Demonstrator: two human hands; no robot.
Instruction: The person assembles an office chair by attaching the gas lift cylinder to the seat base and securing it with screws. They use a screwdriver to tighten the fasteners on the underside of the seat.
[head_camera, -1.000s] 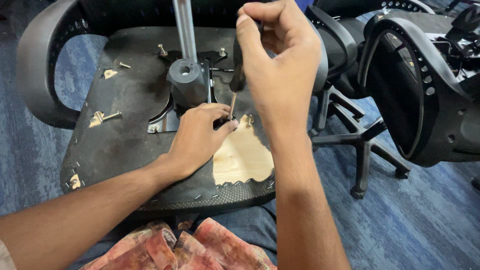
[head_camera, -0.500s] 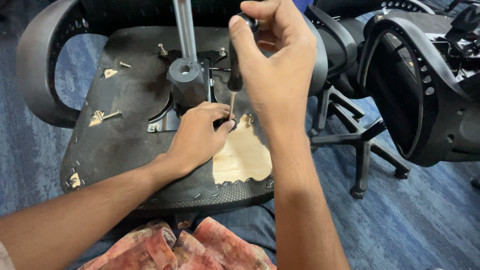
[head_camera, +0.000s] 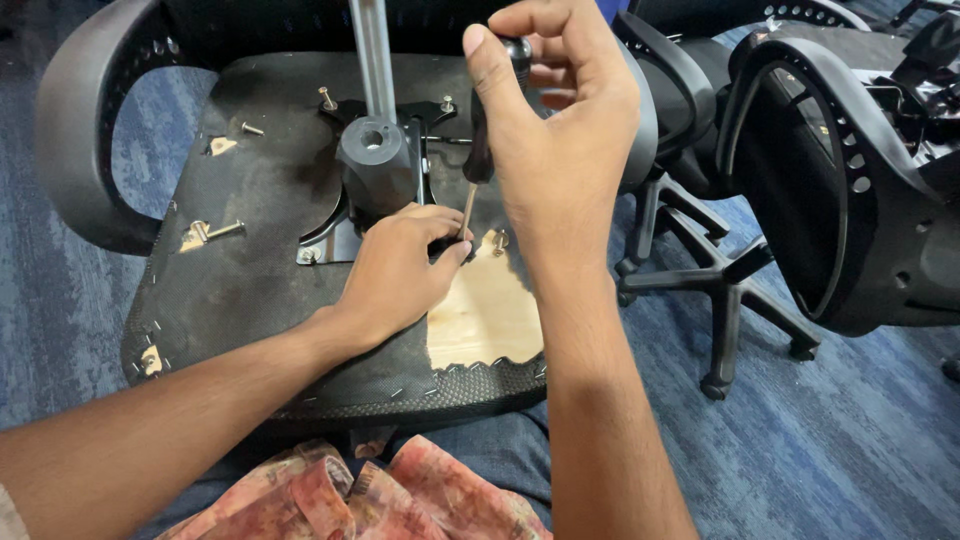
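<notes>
Screwdriver (head_camera: 478, 160) with a dark handle and slim metal shaft stood nearly upright over the upturned chair seat (head_camera: 250, 200), its tip just beside the black mechanism housing (head_camera: 374, 160). Right hand (head_camera: 560, 130) was clenched around the handle from above. Left hand (head_camera: 400, 270) lay on the seat below the housing, fingertips pinched at the shaft's tip; what they gripped could not be told. Bare wood patch (head_camera: 490, 315) showed beside that hand. Loose bolts (head_camera: 225, 230) lay left of the housing.

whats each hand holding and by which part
Right hand grips the screwdriver by its handle; left hand pinches at its tip, and what it pinches cannot be told.
</notes>
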